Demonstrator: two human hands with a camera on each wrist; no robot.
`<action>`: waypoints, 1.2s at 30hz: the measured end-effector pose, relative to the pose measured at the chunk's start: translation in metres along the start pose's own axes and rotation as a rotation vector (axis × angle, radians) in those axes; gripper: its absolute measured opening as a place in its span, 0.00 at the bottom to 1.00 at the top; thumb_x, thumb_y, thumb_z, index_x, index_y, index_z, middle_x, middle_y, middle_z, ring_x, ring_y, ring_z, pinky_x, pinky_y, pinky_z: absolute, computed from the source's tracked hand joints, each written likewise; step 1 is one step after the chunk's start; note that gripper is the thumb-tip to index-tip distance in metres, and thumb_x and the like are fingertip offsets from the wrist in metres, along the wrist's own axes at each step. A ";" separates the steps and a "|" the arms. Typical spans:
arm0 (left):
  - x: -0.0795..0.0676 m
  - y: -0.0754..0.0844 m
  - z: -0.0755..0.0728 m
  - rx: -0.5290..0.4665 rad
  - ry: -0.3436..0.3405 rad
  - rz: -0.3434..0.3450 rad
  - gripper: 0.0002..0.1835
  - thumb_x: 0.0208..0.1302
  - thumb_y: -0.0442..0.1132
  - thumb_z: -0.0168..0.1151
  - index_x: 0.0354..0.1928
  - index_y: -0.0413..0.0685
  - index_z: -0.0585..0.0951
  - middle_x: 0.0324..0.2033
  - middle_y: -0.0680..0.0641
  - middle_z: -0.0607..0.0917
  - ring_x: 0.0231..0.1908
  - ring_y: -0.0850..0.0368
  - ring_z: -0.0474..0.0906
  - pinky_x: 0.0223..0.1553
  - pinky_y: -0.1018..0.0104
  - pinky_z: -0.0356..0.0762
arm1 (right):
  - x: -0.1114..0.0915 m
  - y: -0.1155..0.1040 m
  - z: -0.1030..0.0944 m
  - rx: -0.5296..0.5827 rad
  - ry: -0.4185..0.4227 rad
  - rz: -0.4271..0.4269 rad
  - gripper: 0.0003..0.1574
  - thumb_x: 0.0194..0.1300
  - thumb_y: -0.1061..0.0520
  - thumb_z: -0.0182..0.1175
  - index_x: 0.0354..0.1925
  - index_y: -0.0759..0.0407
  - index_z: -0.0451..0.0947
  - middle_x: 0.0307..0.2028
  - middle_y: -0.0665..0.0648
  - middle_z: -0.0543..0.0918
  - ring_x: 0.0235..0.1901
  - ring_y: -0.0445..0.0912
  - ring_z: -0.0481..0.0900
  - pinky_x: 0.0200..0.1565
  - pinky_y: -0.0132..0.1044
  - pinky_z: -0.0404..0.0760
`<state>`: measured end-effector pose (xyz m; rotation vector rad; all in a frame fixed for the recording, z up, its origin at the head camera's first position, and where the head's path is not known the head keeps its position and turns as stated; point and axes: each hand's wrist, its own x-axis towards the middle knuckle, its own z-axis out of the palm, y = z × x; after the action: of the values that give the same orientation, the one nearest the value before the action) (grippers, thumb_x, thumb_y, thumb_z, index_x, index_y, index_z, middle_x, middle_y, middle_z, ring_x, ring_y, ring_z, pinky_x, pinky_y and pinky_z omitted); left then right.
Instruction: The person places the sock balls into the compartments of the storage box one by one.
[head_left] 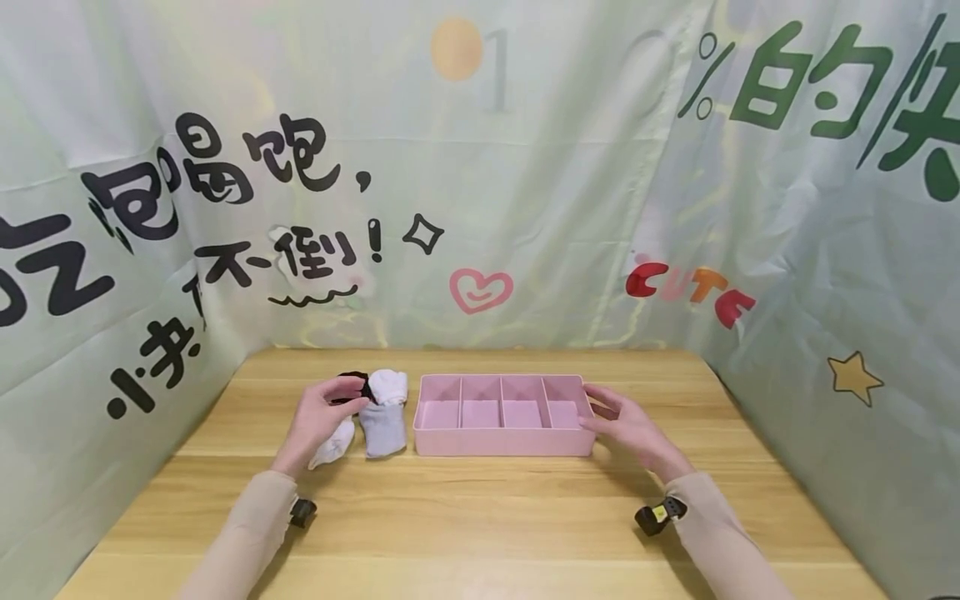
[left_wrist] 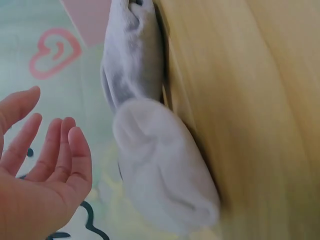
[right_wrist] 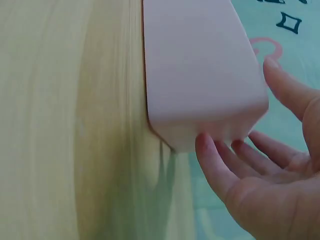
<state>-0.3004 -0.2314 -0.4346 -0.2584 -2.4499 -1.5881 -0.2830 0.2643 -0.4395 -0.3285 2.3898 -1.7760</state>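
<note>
A pink divided storage box with several compartments stands on the table, nothing lying in them. At its right end is my right hand, fingertips at the end wall and the thumb near the rim. To the left of the box lie folded socks: a grey pair, a white pair behind it, a black pair partly hidden by my left hand, and another white pair nearer me. The left hand hovers over them, fingers loosely bent, with nothing in its grasp.
The wooden table extends in front of the box and socks. A pale printed curtain encloses its back and both sides. Each wrist wears a small black camera, the right one facing inward.
</note>
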 end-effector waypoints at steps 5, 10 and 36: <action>0.001 -0.011 -0.012 -0.018 -0.012 -0.040 0.24 0.59 0.39 0.71 0.55 0.36 0.80 0.53 0.31 0.81 0.53 0.42 0.79 0.45 0.80 0.75 | -0.001 0.010 -0.007 0.075 -0.076 0.003 0.46 0.67 0.64 0.60 0.75 0.67 0.49 0.75 0.70 0.50 0.72 0.67 0.52 0.56 0.31 0.75; 0.001 -0.023 -0.024 -0.038 -0.051 -0.096 0.30 0.59 0.42 0.72 0.60 0.34 0.77 0.58 0.31 0.78 0.60 0.38 0.73 0.47 0.82 0.72 | 0.000 0.015 -0.009 0.106 -0.102 0.012 0.47 0.67 0.64 0.61 0.75 0.67 0.48 0.75 0.70 0.50 0.72 0.67 0.51 0.54 0.30 0.76; 0.000 -0.045 -0.055 -0.110 -0.433 -0.329 0.26 0.55 0.33 0.70 0.58 0.42 0.79 0.60 0.41 0.75 0.46 0.58 0.73 0.44 0.65 0.76 | -0.002 0.011 -0.012 0.126 -0.087 0.090 0.50 0.65 0.59 0.65 0.76 0.61 0.50 0.76 0.67 0.50 0.73 0.64 0.51 0.56 0.35 0.78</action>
<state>-0.3076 -0.3001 -0.4523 -0.2483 -2.8500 -1.9835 -0.2851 0.2786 -0.4470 -0.2725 2.1868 -1.8219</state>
